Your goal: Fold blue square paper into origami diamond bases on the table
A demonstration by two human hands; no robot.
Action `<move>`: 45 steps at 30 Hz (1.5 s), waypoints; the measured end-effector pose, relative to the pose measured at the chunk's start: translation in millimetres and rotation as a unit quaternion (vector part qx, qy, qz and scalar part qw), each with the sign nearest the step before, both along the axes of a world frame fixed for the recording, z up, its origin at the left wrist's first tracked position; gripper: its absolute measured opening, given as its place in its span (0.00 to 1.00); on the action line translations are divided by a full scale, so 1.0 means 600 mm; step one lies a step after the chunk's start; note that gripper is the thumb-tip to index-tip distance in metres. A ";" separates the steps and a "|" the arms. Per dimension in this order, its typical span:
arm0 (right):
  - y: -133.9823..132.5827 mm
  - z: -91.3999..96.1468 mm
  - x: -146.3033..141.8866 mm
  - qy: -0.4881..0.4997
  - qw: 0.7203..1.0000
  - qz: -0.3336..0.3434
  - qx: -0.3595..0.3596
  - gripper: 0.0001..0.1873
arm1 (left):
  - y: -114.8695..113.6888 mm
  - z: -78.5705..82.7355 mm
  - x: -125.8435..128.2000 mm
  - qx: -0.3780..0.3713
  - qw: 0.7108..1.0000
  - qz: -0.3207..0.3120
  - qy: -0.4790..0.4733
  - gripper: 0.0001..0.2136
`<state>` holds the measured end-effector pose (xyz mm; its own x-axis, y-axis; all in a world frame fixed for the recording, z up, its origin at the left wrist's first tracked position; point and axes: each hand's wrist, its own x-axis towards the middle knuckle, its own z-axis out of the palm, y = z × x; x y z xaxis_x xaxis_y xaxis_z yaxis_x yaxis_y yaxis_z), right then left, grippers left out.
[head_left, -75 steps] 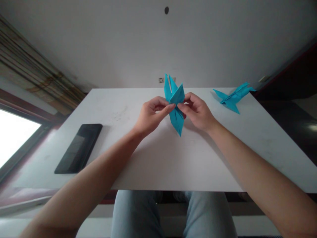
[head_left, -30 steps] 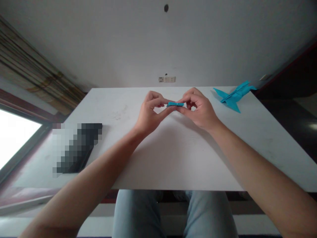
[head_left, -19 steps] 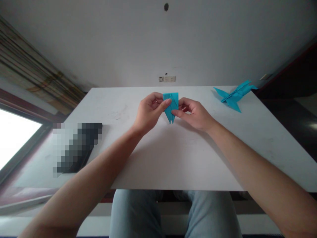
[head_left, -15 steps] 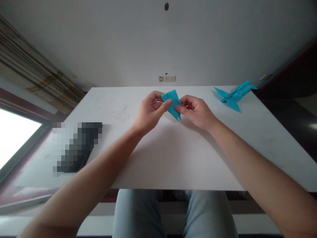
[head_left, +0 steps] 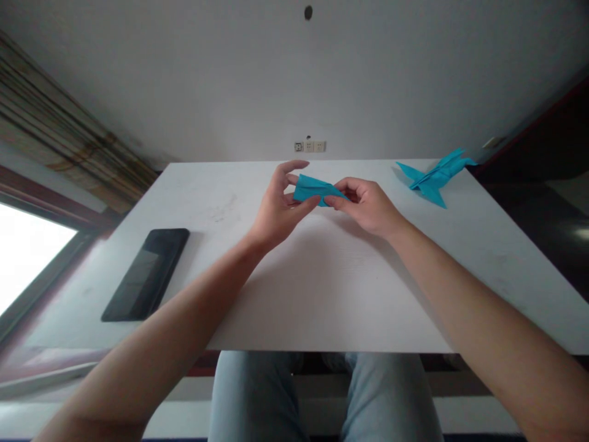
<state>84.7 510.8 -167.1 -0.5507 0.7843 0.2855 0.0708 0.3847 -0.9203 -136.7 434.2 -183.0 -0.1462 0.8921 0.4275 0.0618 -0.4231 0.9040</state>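
Note:
A small piece of folded blue paper (head_left: 313,189) is held above the white table, between my two hands. My left hand (head_left: 284,199) has its thumb on the paper's lower left edge, with the index finger lifted off and the other fingers partly behind the paper. My right hand (head_left: 365,202) pinches the paper's right end between thumb and fingers. The paper lies nearly sideways, its creases running along its length. A finished-looking blue origami bird (head_left: 437,177) with spread wings rests at the table's far right, apart from both hands.
A dark smartphone (head_left: 146,274) lies on the left part of the white table (head_left: 331,294), beside my left forearm. The wall with power sockets (head_left: 310,147) stands behind the far edge. A curtain (head_left: 69,123) and a window are on the left.
The folded paper has turned from an upright slant to nearly sideways, its pointed end now at my right hand. My left index finger has lifted away. The bird has not moved.

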 end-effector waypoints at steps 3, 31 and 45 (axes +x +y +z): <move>0.005 0.001 0.002 -0.005 1.000 0.002 0.002 0.29 | -0.006 0.007 0.004 0.017 1.000 0.007 0.022 0.30; 0.000 0.007 -0.002 0.064 0.996 0.061 -0.013 0.38 | 0.005 0.000 -0.002 -0.091 0.990 -0.075 -0.076 0.28; -0.003 0.000 0.000 0.085 0.996 0.022 -0.015 0.37 | -0.008 0.010 0.009 -0.063 0.992 -0.103 -0.049 0.29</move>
